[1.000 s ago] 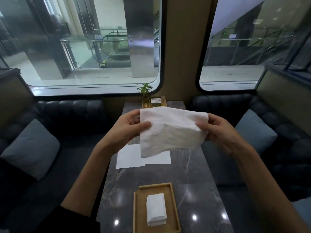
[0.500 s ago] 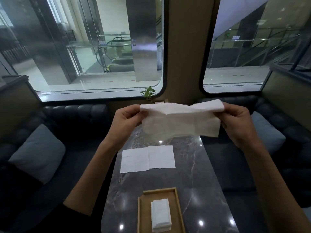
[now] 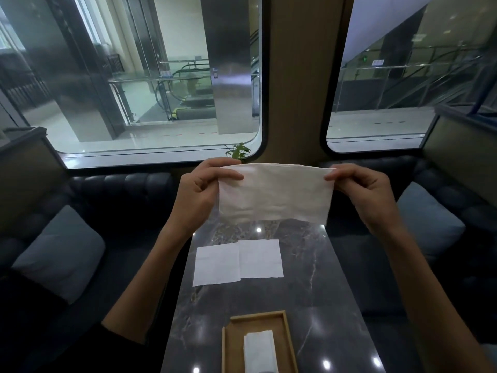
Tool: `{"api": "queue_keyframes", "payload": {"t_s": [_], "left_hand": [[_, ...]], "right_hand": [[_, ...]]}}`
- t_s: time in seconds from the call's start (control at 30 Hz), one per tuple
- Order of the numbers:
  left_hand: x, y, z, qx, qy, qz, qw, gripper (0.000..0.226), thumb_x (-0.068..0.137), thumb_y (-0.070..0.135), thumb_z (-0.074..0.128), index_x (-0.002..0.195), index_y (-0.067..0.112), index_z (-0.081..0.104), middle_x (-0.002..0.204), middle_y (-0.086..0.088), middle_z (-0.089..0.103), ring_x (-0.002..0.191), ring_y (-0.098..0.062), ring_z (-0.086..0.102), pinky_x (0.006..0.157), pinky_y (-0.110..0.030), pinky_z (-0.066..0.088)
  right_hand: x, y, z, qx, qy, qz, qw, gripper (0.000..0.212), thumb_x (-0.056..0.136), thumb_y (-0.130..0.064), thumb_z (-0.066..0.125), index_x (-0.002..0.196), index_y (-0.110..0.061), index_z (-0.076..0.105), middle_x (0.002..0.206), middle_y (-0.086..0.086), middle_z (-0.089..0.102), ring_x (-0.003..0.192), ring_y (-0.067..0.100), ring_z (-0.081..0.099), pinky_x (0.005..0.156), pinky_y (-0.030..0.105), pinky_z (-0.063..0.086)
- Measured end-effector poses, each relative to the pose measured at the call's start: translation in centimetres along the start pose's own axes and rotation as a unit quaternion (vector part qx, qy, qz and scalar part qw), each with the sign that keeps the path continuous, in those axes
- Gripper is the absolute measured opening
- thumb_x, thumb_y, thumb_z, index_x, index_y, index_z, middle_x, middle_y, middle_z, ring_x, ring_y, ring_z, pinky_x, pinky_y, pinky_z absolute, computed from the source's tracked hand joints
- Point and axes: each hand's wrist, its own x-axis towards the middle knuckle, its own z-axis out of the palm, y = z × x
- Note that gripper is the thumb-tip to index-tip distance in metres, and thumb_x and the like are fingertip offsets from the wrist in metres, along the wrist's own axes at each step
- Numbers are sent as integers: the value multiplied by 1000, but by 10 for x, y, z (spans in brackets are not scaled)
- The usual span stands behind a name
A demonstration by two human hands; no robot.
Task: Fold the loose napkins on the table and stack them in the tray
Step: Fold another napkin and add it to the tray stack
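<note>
Left hand (image 3: 200, 184) pinches napkin (image 3: 274, 195) top corner | right hand (image 3: 360, 189) pinches other corner | napkin hangs between hands, above table (image 3: 309, 292) | likely light, limp, tearable; hold corners | tray (image 3: 286, 343) below hands

The held napkin (image 3: 274, 195) was plain white, as were the two flat napkins (image 3: 238, 262) and the folded stack (image 3: 259, 351). The table (image 3: 309, 305) was dark grey marble with pale veining. The tray (image 3: 286, 340) was light tan wood. The sofas (image 3: 121, 189) were black and tufted, the cushions (image 3: 61, 251) grey-blue, the plant (image 3: 239, 151) green.
</note>
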Motion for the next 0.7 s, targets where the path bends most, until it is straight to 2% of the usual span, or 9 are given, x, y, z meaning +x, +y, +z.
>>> {"api": "queue_keyframes", "payload": {"t_s": [0.17, 0.27, 0.37, 0.43, 0.47, 0.5, 0.57, 0.63, 0.7], "left_hand": [[16, -6, -1, 35, 14, 5, 999, 43, 89, -19, 43, 102, 7, 74, 116, -8, 68, 114, -12, 62, 99, -22, 48], [29, -10, -4, 61, 5, 0, 998, 46, 87, -21, 41, 101, 6, 76, 119, -6, 67, 114, -8, 60, 99, -15, 46], [37, -19, -5, 169, 35, -1, 985, 45, 82, -21, 42, 88, 7, 77, 125, -6, 62, 112, -9, 59, 99, -17, 47], [39, -27, -3, 199, 44, 20, 979, 39, 82, -19, 46, 92, 8, 74, 131, -7, 58, 119, -13, 56, 105, -25, 47], [39, -28, -1, 176, 15, 19, 984, 33, 86, -12, 52, 103, 10, 71, 135, -5, 56, 125, -12, 53, 107, -24, 44], [38, -27, 2, 143, -39, 4, 989, 31, 91, 0, 59, 118, 13, 65, 138, -1, 55, 129, -9, 51, 109, -23, 43], [37, -25, 13, 67, -160, -55, 983, 47, 90, 25, 69, 134, 22, 53, 136, 5, 58, 127, -5, 53, 104, -25, 46], [35, -22, 26, 7, -221, -106, 969, 38, 91, 23, 69, 127, 21, 58, 122, 6, 66, 114, -4, 63, 93, -24, 54], [34, -25, 36, 1, -212, -116, 970, 26, 94, 17, 64, 119, 12, 66, 112, -2, 71, 104, -11, 69, 88, -31, 59]], "right_hand": [[13, -1, 5, 59, -25, 46, 997, 32, 97, -1, 47, 96, -14, 76, 104, 5, 74, 104, 21, 68, 92, 30, 54], [22, -3, 15, -51, 15, 27, 998, 12, 94, -12, 62, 99, -14, 73, 100, -2, 74, 97, 8, 69, 87, 24, 55], [37, -11, 27, -93, 20, -18, 995, 16, 88, -14, 70, 103, -12, 67, 97, -4, 70, 90, 3, 66, 82, 20, 55], [49, -21, 35, -133, -37, -49, 989, 19, 89, -14, 70, 107, -14, 67, 96, -4, 69, 90, 5, 67, 82, 21, 55], [56, -27, 40, -177, -88, -61, 978, 20, 89, -15, 70, 109, -18, 67, 96, -5, 69, 92, 7, 67, 84, 21, 54], [62, -33, 46, -227, -148, -65, 960, 24, 90, -17, 69, 113, -23, 67, 96, -8, 68, 93, 7, 67, 85, 21, 53], [72, -46, 59, -300, -255, -64, 917, 30, 91, -18, 67, 119, -30, 65, 97, -12, 68, 96, 4, 66, 86, 18, 52], [81, -55, 71, -314, -315, -70, 893, 34, 91, -16, 66, 122, -29, 64, 98, -12, 68, 96, 2, 65, 86, 15, 51], [89, -59, 78, -323, -332, -81, 883, 34, 91, -14, 66, 122, -27, 65, 99, -12, 68, 97, 4, 65, 86, 15, 51]]}}
